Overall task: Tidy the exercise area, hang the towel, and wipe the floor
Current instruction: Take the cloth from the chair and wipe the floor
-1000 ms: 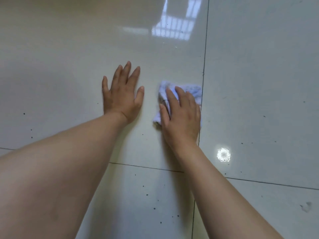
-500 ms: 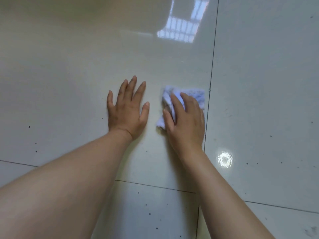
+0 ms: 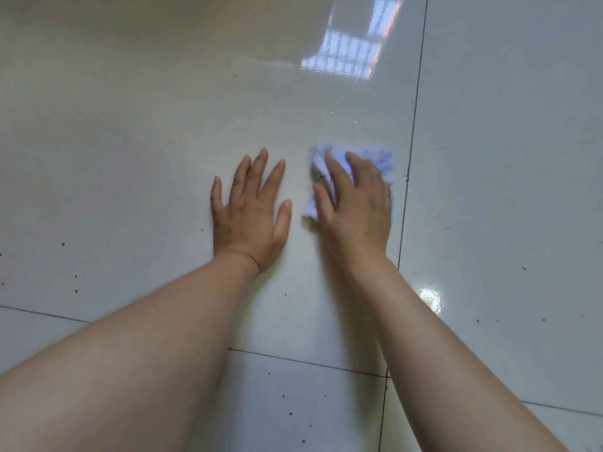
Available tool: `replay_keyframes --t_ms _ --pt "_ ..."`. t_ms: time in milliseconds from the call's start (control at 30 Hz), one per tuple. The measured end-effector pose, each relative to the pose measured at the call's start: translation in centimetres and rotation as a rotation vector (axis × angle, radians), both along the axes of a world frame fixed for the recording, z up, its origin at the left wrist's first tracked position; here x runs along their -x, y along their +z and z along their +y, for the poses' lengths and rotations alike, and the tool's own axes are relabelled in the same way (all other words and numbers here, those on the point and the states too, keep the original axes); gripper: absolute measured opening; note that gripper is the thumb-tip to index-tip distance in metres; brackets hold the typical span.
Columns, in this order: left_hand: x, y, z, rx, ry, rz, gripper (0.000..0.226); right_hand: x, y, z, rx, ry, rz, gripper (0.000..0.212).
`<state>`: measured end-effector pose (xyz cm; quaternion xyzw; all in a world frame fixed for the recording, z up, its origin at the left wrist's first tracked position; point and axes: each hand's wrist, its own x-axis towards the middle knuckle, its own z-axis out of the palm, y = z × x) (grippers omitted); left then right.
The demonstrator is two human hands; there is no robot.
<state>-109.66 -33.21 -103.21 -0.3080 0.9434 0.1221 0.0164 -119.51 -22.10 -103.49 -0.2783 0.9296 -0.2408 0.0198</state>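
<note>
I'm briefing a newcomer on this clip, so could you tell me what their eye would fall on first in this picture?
First, the left hand lies flat and spread on the glossy tiled floor at mid-frame. Beside it, the right hand presses a crumpled pale blue-white cloth onto the tile, close to a grout line. Next come the bright window reflection at the top and the dark specks scattered over the nearer tiles.

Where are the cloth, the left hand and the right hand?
cloth [image 3: 377,158]: head view, its bare far corner.
left hand [image 3: 249,220]: head view, back of the hand.
right hand [image 3: 355,212]: head view, back of the hand.
</note>
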Motion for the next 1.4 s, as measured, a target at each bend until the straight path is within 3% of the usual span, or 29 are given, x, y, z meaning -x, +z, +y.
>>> replay_keyframes --t_ms 167,267,400,600,733,900,967,1167,1267,1333,1400 --pt "0.0 0.1 0.1 -0.005 0.0 -0.015 0.067 1.3 -0.7 0.6 0.012 -0.113 0.08 0.04" --pt "0.0 0.2 0.1 -0.002 0.003 -0.018 0.067 5.4 -0.4 -2.3 -0.013 -0.165 0.028 0.042" --pt "0.1 0.3 0.1 -0.008 0.004 -0.028 0.068 8.0 -0.2 -5.4 -0.054 -0.069 0.022 0.043" --pt "0.1 0.1 0.0 0.001 0.004 -0.032 0.067 2.9 -0.3 -2.6 0.067 0.241 0.128 0.039" --pt "0.1 0.2 0.0 -0.011 0.005 -0.025 0.068 0.2 -0.6 -0.4 0.052 0.087 0.135 0.033" --pt "0.0 0.0 0.0 -0.006 0.0 -0.03 0.068 5.3 -0.1 -0.1 -0.041 -0.14 0.05 0.041" --pt "0.0 -0.1 0.0 -0.002 -0.001 -0.03 0.065 6.8 -0.1 1.4 -0.071 -0.14 0.047 0.041" --pt "0.1 -0.1 0.0 -0.015 -0.004 -0.021 0.064 -1.7 -0.2 5.0 0.015 -0.072 0.017 0.04" --pt "0.0 -0.2 -0.2 -0.016 0.004 0.001 0.064 -6.7 -0.2 6.4 0.016 0.077 0.051 0.039" --pt "0.0 -0.2 -0.1 -0.017 0.003 0.021 0.063 -6.5 -0.2 7.0 0.025 0.123 0.061 0.038" --pt "0.0 -0.4 0.0 -0.012 -0.002 0.021 0.063 -4.4 -0.1 7.1 0.013 0.015 0.063 0.039"
